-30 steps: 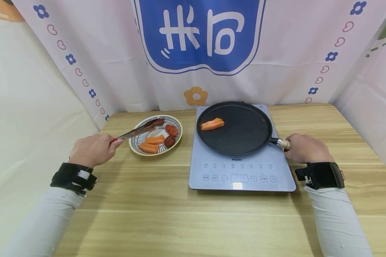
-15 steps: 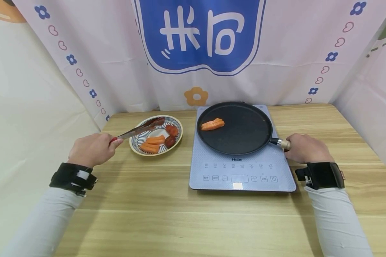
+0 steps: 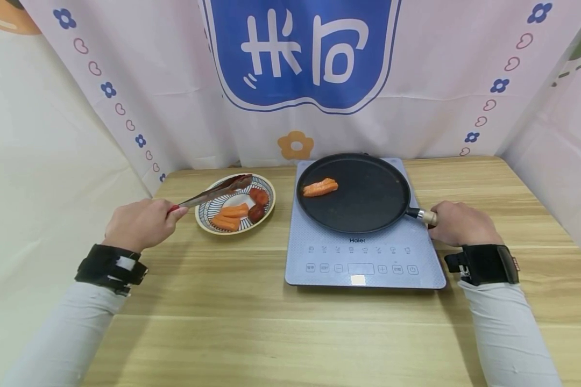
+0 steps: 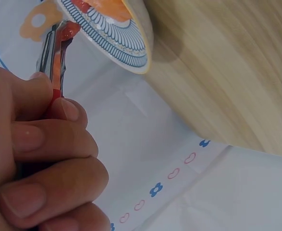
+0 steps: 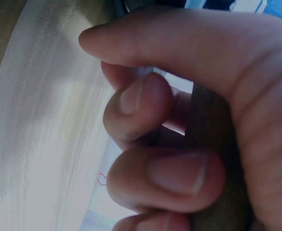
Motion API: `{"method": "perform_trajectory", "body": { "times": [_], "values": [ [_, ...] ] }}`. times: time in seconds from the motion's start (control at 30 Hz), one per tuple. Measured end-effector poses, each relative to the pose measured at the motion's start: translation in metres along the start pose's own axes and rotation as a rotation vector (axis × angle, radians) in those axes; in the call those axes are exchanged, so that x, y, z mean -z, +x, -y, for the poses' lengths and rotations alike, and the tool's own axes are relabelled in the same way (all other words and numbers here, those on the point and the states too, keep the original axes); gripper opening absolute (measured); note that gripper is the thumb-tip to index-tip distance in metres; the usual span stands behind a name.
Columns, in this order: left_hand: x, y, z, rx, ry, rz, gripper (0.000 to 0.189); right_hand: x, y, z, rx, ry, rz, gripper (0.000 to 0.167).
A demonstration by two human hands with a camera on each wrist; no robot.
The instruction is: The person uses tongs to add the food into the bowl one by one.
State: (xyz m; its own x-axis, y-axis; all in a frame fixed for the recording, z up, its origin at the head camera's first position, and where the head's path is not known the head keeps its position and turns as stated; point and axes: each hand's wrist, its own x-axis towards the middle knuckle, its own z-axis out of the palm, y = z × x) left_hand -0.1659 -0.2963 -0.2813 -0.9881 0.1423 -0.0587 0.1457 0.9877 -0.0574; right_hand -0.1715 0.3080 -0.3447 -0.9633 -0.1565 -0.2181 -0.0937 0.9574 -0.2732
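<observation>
In the head view, my left hand (image 3: 142,224) holds metal tongs (image 3: 205,196) by their red grip, and they reach over a patterned plate (image 3: 199,217). At their tips, in the left wrist view, is a shiny red piece of food (image 4: 70,31). Orange strips resembling salmon (image 3: 227,222) and rounded red pieces (image 3: 256,213) lie on the plate. My right hand (image 3: 461,223) grips the wooden handle (image 3: 428,217) of a flat black frying pan (image 3: 363,199). One orange salmon-like piece (image 3: 320,187) lies at the pan's left side.
Beneath the pan is a light blue-grey induction cooktop (image 3: 365,277) with touch buttons along its front. Both it and the plate stand on a wooden table (image 3: 252,333). A printed cloth (image 3: 174,107) hangs right behind the table, with more cloth at both sides.
The tongs' tips have shifted slightly right and away over the plate, and my left hand has moved a little with them. My right hand and the pan stay in place.
</observation>
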Motion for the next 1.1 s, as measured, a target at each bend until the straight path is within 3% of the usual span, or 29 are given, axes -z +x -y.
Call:
{"method": "perform_trajectory", "body": {
  "times": [0.63, 1.1],
  "values": [
    [0.003, -0.003, -0.009, -0.028, 0.014, -0.059, 0.047, 0.001, -0.001, -0.001, 0.001, -0.007, 0.007, 0.023],
    [0.008, -0.006, -0.019, -0.038, 0.021, -0.061, 0.042, 0.0, 0.0, -0.001, 0.0, -0.007, 0.012, 0.023]
  ]
}}
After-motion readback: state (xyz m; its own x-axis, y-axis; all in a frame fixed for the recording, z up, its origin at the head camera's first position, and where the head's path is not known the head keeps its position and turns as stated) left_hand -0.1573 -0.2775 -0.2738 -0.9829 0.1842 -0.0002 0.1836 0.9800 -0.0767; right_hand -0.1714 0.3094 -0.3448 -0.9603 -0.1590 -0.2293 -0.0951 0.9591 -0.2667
